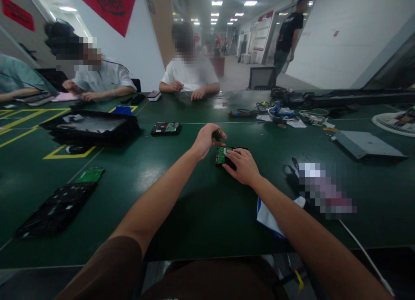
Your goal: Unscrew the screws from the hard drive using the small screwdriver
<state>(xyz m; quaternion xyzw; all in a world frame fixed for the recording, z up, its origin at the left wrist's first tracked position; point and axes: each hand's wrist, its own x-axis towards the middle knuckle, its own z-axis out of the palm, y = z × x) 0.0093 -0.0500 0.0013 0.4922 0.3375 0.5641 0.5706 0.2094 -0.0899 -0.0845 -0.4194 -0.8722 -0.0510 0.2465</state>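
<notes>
Two hands meet mid-worktop [201,205]: right hand [244,165] clamps the black drive [228,161], green board [221,154] up, flat down; left hand [204,140] is fisted round a stubby dark tool [218,134] at its far edge. Looks like screw work: next wants the tip seated square, drive steady

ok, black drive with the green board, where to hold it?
Probably by its black side edges, from above and the right, where the right hand rests on the drive. It lies flat on the table, green board up, so keep off the board; the left hand holds a dark tool at its left.
</notes>
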